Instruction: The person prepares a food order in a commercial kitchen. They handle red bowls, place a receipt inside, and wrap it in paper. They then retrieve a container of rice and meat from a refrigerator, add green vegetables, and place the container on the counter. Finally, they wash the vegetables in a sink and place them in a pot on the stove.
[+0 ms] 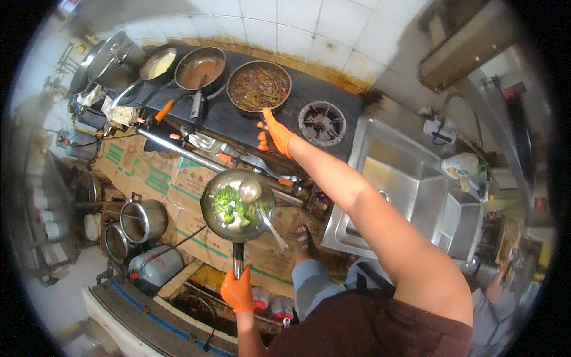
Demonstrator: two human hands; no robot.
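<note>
My left hand (237, 290), in an orange glove, grips the handle (238, 256) of a frying pan (207, 218) held over the floor. Broccoli florets (229, 203) and pale pieces lie in this pan, along with a metal ladle (250, 191) whose handle sticks out past the rim. Also gloved in orange, my right hand (275, 134) reaches to the stove and is closed around the dark handle of a second pan (258, 87). That pan holds cooked long green beans and reddish bits; my hand covers much of its handle.
Left along the black stove top (308, 91) stand a pan of brown sauce (200, 73), a pan with yellowish contents (161, 66) and a tall pot (118, 62). A gas burner (322, 123) lies right of the bean pan, beside a steel sink (401, 178). Flattened cardboard (192, 178) covers the floor.
</note>
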